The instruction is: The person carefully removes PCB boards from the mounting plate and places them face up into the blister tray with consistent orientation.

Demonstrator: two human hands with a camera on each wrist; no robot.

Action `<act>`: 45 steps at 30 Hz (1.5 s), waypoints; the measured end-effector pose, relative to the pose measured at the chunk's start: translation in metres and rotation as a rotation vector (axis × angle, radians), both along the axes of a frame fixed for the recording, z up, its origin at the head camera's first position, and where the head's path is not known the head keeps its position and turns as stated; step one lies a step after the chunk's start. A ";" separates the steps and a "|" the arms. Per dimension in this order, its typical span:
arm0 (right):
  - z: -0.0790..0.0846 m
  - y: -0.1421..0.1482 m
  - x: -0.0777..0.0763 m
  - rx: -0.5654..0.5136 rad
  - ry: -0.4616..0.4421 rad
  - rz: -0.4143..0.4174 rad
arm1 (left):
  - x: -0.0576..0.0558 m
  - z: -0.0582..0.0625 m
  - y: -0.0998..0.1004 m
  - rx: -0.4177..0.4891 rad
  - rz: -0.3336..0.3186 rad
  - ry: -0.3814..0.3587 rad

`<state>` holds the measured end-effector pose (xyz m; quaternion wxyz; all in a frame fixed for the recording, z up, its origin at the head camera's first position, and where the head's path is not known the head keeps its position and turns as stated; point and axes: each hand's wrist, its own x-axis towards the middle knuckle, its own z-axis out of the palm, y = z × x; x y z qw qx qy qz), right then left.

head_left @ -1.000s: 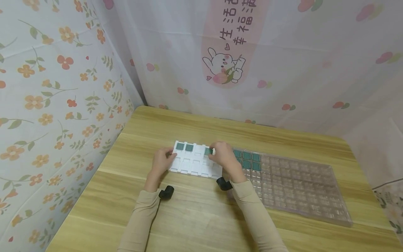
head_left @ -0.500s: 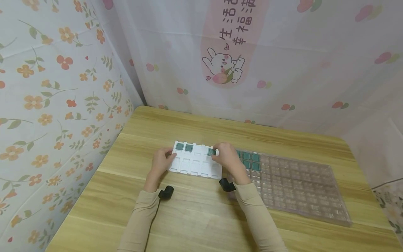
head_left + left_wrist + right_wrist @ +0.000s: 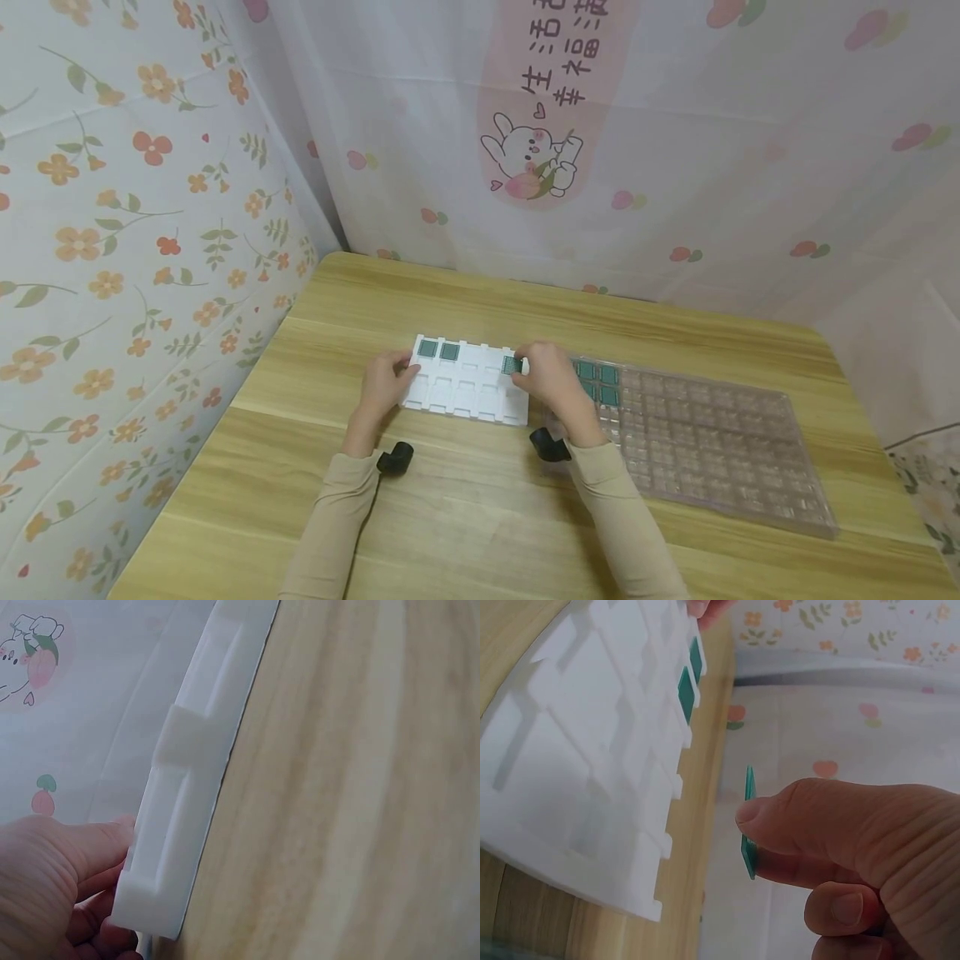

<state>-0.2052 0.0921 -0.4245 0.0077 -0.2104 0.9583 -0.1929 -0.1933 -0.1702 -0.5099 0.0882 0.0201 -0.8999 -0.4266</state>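
My left hand (image 3: 385, 385) grips the left edge of a white plastic tray (image 3: 465, 379) divided into shallow pockets. In the left wrist view the thumb lies against the rim of that tray (image 3: 191, 735). Two green square chips (image 3: 438, 351) sit in pockets of the far row, at its left end. Between thumb and fingers, my right hand (image 3: 551, 379) pinches another green square chip (image 3: 512, 364). The right wrist view shows this thin chip (image 3: 748, 855) edge-on, held apart from the white tray. Part of it is hidden by the thumb.
To the right lies a large clear plastic tray (image 3: 712, 442) with many pockets. Several green chips (image 3: 609, 374) stand in its far left corner, partly behind the right hand. Both trays are on a wooden table (image 3: 465, 517), with patterned curtains (image 3: 675, 167) behind and to the left.
My right hand has moved a little to the right over the white tray, carrying the pinched green chip. The left hand and the tray have stayed in place.
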 end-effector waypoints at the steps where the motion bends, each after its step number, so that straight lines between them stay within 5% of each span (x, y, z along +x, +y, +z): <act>1: 0.000 0.001 0.000 0.003 0.008 0.003 | 0.000 0.000 0.000 0.002 -0.001 -0.002; 29: -0.005 0.038 0.012 -0.033 0.080 0.008 | -0.001 0.002 0.002 -0.010 0.002 -0.012; 45: -0.007 0.061 0.019 -0.002 0.029 -0.048 | 0.001 0.000 0.001 -0.006 -0.004 0.001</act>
